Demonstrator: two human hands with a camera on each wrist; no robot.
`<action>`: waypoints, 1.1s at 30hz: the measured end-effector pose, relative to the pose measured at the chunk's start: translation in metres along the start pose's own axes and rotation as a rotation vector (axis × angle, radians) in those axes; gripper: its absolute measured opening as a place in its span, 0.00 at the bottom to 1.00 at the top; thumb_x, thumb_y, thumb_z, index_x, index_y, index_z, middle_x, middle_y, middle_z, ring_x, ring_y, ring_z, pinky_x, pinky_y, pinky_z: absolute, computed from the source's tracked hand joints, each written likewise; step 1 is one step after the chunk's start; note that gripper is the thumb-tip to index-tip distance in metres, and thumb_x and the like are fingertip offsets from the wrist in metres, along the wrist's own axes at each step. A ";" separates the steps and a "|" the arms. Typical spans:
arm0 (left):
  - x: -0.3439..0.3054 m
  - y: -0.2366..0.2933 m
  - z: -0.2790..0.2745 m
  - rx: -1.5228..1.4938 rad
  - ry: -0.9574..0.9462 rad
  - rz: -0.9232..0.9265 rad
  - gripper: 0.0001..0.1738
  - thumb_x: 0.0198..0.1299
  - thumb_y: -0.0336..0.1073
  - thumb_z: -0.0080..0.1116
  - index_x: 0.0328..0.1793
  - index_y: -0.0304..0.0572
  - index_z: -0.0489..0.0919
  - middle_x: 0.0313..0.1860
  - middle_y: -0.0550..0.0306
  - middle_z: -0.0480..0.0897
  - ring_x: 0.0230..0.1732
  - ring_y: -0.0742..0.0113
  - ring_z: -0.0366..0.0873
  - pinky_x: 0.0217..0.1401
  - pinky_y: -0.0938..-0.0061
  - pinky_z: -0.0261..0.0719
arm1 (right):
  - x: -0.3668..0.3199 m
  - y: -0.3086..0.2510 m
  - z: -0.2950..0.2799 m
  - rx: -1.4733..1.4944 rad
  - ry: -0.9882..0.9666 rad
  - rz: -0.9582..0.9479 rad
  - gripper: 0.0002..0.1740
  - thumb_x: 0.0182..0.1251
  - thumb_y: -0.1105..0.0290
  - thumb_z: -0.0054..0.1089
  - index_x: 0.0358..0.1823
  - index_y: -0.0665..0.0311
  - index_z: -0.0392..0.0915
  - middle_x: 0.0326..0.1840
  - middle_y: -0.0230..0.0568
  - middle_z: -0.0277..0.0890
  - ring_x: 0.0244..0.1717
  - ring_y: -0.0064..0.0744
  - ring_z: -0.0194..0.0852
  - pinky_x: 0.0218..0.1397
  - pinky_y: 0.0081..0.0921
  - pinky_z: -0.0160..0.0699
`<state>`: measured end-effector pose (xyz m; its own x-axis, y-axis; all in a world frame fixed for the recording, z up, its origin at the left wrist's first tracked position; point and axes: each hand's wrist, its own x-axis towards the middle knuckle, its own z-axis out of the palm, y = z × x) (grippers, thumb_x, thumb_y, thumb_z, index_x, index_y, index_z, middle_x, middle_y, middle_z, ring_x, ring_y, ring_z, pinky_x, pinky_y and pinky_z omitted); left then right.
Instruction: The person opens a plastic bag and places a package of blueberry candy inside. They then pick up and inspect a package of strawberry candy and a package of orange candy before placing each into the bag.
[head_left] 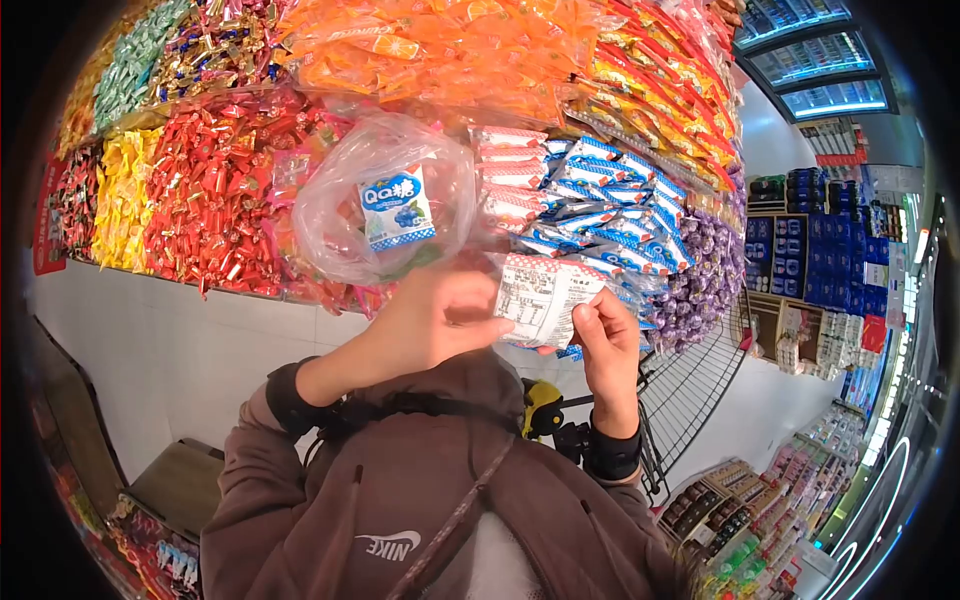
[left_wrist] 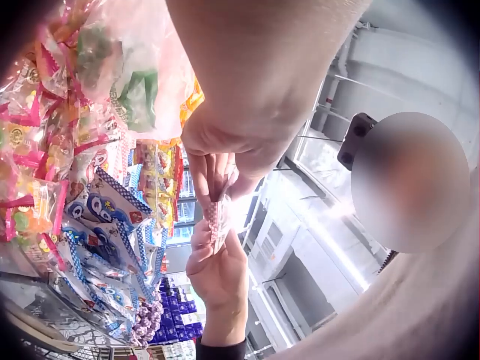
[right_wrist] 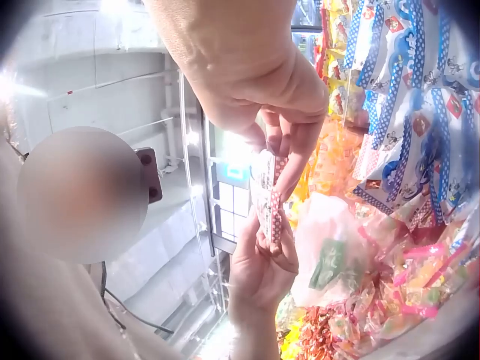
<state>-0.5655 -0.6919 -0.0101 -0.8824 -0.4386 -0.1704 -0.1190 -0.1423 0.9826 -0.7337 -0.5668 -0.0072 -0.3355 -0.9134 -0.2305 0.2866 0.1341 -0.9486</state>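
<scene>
Here, holds one white packet (head_left: pixel 535 308) between left hand (head_left: pixel 430 315) and right hand (head_left: pixel 610 348), printed side up, near the front of the sweets display (head_left: pixel 48 225). On both sides, a nearly closed grip, pinching the packet. Seems only partly done: already one QQ packet (head_left: pixel 398 205) seemingly inside the clear plastic bag (head_left: pixel 330 225), with the held one outside. Cannot tell how much is left. In the display, red-wrapped sweets (head_left: pixel 205 200), yellow-wrapped sweets (head_left: pixel 120 195) and blue-and-white packets (head_left: pixel 610 205).
</scene>
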 end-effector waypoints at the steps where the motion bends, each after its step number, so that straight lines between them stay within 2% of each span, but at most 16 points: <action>1: 0.000 0.001 -0.001 0.010 -0.009 0.010 0.10 0.50 0.26 0.56 0.39 0.31 0.74 0.34 0.56 0.80 0.38 0.76 0.76 0.39 0.81 0.73 | -0.001 0.001 0.001 0.000 0.005 -0.010 0.09 0.63 0.69 0.45 0.31 0.69 0.68 0.29 0.41 0.74 0.27 0.25 0.74 0.26 0.21 0.77; 5: -0.001 0.000 -0.001 0.029 -0.013 0.014 0.10 0.50 0.25 0.56 0.39 0.30 0.74 0.34 0.56 0.80 0.38 0.75 0.76 0.39 0.81 0.74 | -0.006 0.005 0.006 0.023 0.051 -0.017 0.09 0.63 0.70 0.46 0.31 0.69 0.67 0.29 0.40 0.74 0.26 0.24 0.74 0.26 0.20 0.76; 8: -0.005 -0.003 0.000 0.011 -0.021 0.022 0.10 0.50 0.25 0.55 0.39 0.29 0.74 0.34 0.55 0.80 0.38 0.74 0.76 0.40 0.81 0.74 | -0.012 0.013 0.001 -0.057 0.011 -0.035 0.16 0.64 0.65 0.44 0.44 0.71 0.67 0.37 0.45 0.74 0.31 0.30 0.76 0.26 0.24 0.78; 9: -0.006 -0.006 0.001 -0.006 -0.021 0.031 0.10 0.50 0.24 0.55 0.39 0.29 0.73 0.35 0.54 0.80 0.38 0.74 0.76 0.40 0.80 0.73 | -0.013 0.012 0.005 -0.040 0.012 -0.046 0.17 0.64 0.64 0.44 0.45 0.71 0.67 0.37 0.45 0.74 0.31 0.31 0.76 0.26 0.24 0.78; 12: -0.007 -0.007 0.005 -0.040 -0.027 0.034 0.10 0.50 0.24 0.54 0.40 0.28 0.73 0.35 0.52 0.79 0.39 0.73 0.76 0.42 0.80 0.73 | -0.018 0.012 0.005 0.022 0.024 -0.051 0.09 0.63 0.70 0.45 0.35 0.71 0.68 0.29 0.41 0.74 0.28 0.26 0.74 0.28 0.22 0.77; 15: -0.009 -0.008 0.010 -0.096 -0.017 0.019 0.10 0.51 0.23 0.54 0.41 0.28 0.72 0.36 0.52 0.79 0.39 0.73 0.76 0.42 0.80 0.73 | -0.024 0.010 0.006 0.070 0.001 -0.093 0.08 0.62 0.73 0.46 0.39 0.71 0.66 0.32 0.42 0.74 0.30 0.27 0.75 0.28 0.22 0.77; 18: -0.008 -0.004 0.015 -0.125 0.007 -0.017 0.10 0.51 0.22 0.53 0.41 0.29 0.72 0.37 0.52 0.79 0.39 0.73 0.75 0.42 0.81 0.73 | -0.029 0.004 0.009 0.038 -0.062 -0.133 0.11 0.59 0.78 0.48 0.44 0.70 0.63 0.34 0.44 0.74 0.33 0.29 0.75 0.28 0.22 0.77; 19: -0.009 -0.002 0.016 -0.127 0.015 -0.033 0.10 0.51 0.22 0.53 0.41 0.30 0.72 0.38 0.52 0.78 0.39 0.73 0.75 0.41 0.81 0.73 | -0.030 0.006 0.006 0.034 -0.079 -0.095 0.16 0.57 0.80 0.50 0.46 0.70 0.60 0.33 0.45 0.74 0.30 0.31 0.76 0.25 0.20 0.76; 22: -0.009 -0.004 0.017 -0.226 0.025 -0.030 0.09 0.51 0.22 0.53 0.40 0.31 0.72 0.38 0.52 0.78 0.38 0.75 0.75 0.39 0.83 0.74 | -0.032 0.001 0.005 0.021 -0.092 -0.021 0.15 0.57 0.80 0.50 0.46 0.70 0.61 0.32 0.44 0.75 0.24 0.30 0.76 0.21 0.17 0.73; 23: -0.009 -0.001 0.017 -0.202 0.034 -0.050 0.09 0.52 0.23 0.53 0.40 0.32 0.72 0.37 0.53 0.79 0.36 0.77 0.75 0.35 0.84 0.75 | -0.033 0.004 0.005 -0.011 -0.066 -0.035 0.15 0.57 0.79 0.50 0.46 0.69 0.61 0.30 0.43 0.76 0.18 0.27 0.74 0.16 0.13 0.68; 27: -0.012 -0.001 0.012 -0.179 0.028 -0.086 0.08 0.52 0.25 0.53 0.40 0.33 0.72 0.36 0.54 0.79 0.33 0.78 0.75 0.31 0.86 0.76 | -0.034 0.002 0.009 -0.042 -0.049 -0.010 0.15 0.56 0.78 0.53 0.44 0.68 0.63 0.28 0.41 0.77 0.16 0.21 0.72 0.14 0.11 0.61; 33: -0.015 0.002 0.007 -0.253 0.022 -0.051 0.09 0.52 0.25 0.53 0.40 0.32 0.72 0.36 0.54 0.79 0.33 0.78 0.75 0.30 0.86 0.76 | -0.030 0.002 0.015 -0.053 -0.051 -0.030 0.16 0.56 0.77 0.53 0.46 0.69 0.64 0.28 0.41 0.77 0.16 0.21 0.72 0.14 0.11 0.61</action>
<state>-0.5560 -0.6794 -0.0051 -0.8676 -0.4443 -0.2234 -0.0429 -0.3807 0.9237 -0.7101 -0.5453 0.0013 -0.2968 -0.9355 -0.1916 0.2287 0.1252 -0.9654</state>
